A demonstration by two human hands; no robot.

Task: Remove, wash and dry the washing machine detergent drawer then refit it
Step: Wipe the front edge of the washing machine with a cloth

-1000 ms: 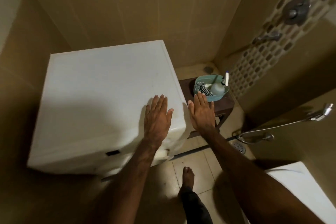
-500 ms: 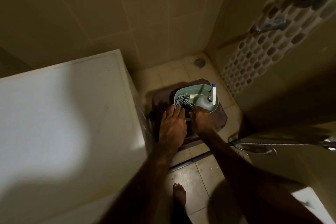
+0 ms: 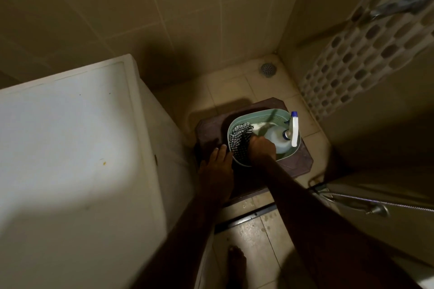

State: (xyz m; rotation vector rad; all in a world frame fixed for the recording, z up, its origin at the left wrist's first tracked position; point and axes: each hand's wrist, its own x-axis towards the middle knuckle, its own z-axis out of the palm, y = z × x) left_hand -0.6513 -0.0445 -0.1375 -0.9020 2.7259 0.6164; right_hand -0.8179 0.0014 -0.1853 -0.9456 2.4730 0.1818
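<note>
The white washing machine [image 3: 70, 148] fills the left; only its top and right side show, and the detergent drawer is out of sight. Beside it a dark stool [image 3: 303, 159] carries a green basket [image 3: 270, 112]. In the basket are a black-and-white checkered cloth [image 3: 238, 141] and a white spray bottle [image 3: 294, 131]. My right hand [image 3: 260, 148] reaches into the basket, fingers curled down and gripping the cloth, which drapes over the near rim. My left hand [image 3: 216, 166] lies flat on the stool, just left of the basket.
A floor drain [image 3: 268, 69] sits in the far corner of the tiled floor. A metal hose sprayer [image 3: 375, 210] hangs at the right, and a wall tap [image 3: 399, 4] is above it. My bare foot [image 3: 236, 263] stands below a metal floor strip.
Both hands left the washing machine top and went down to the stool. The right hand has gone into the basket at the cloth, and the view has swung right and down.
</note>
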